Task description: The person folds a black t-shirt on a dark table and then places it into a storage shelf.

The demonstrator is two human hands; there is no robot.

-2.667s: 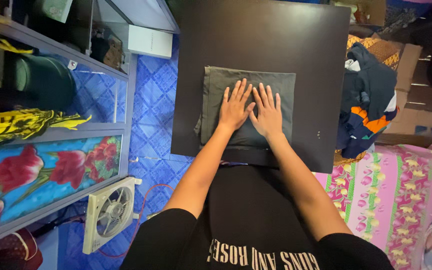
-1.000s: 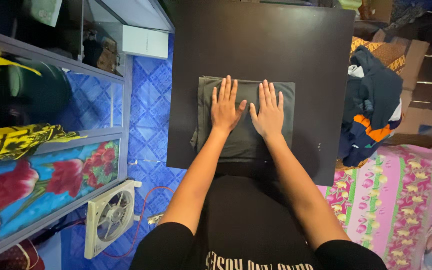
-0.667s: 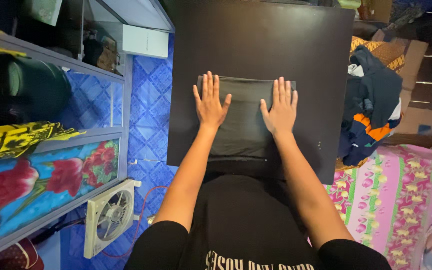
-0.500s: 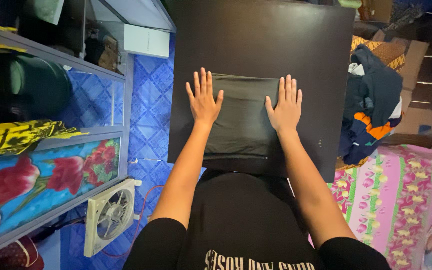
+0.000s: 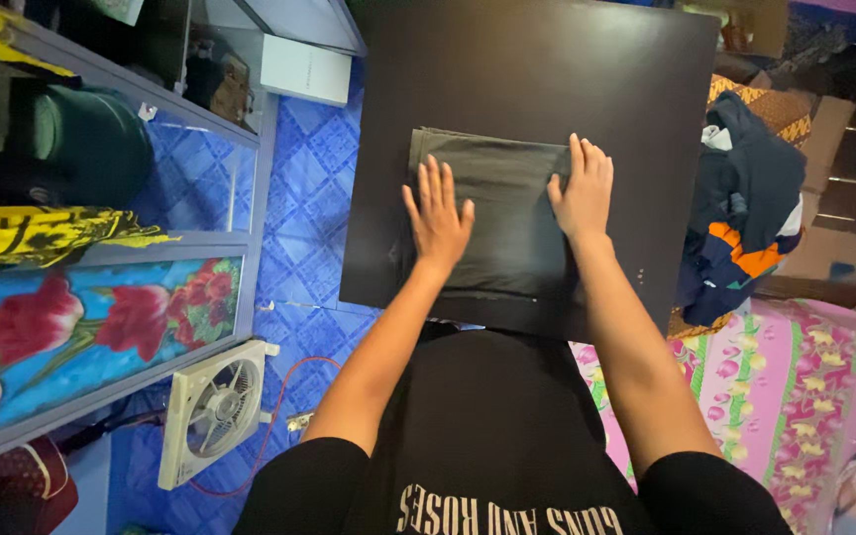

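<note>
A folded dark grey-green garment (image 5: 502, 213) lies flat on a black table (image 5: 547, 79), near the table's front edge. My left hand (image 5: 438, 218) rests palm down on the garment's left part, fingers spread. At the garment's right edge sits my right hand (image 5: 584, 190), its fingers curled over the far right corner of the cloth. Whether those fingers pinch the fabric is hard to tell.
A heap of dark, orange and white clothes (image 5: 740, 208) sits right of the table. A pink flowered bedcover (image 5: 795, 396) lies at the lower right. On the blue tiled floor (image 5: 299, 208) stand a white fan (image 5: 215, 411) and a white box (image 5: 306, 69). Shelves (image 5: 101, 248) run along the left.
Both hands slid apart from the garment's middle to its sides. Since then my left hand came back inward and nearer, and my right hand curled over the right edge.
</note>
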